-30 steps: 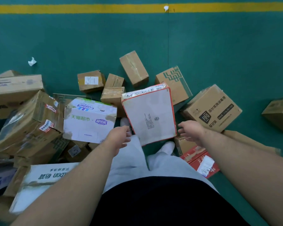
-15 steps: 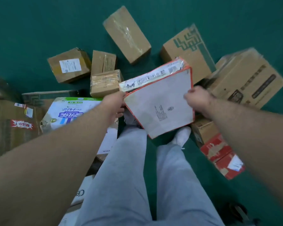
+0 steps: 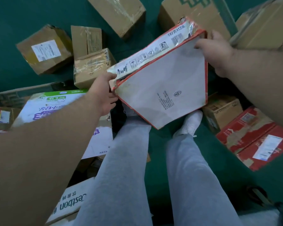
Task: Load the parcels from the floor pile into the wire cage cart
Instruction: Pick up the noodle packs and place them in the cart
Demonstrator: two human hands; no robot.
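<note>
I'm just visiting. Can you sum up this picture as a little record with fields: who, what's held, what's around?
who: a person standing among parcels, seen from their own head camera
held: white box with red edges, tilted
left hand: grips the box's left corner
right hand: grips its top right corner
floor: green, strewn with brown boxes and a red box
</note>
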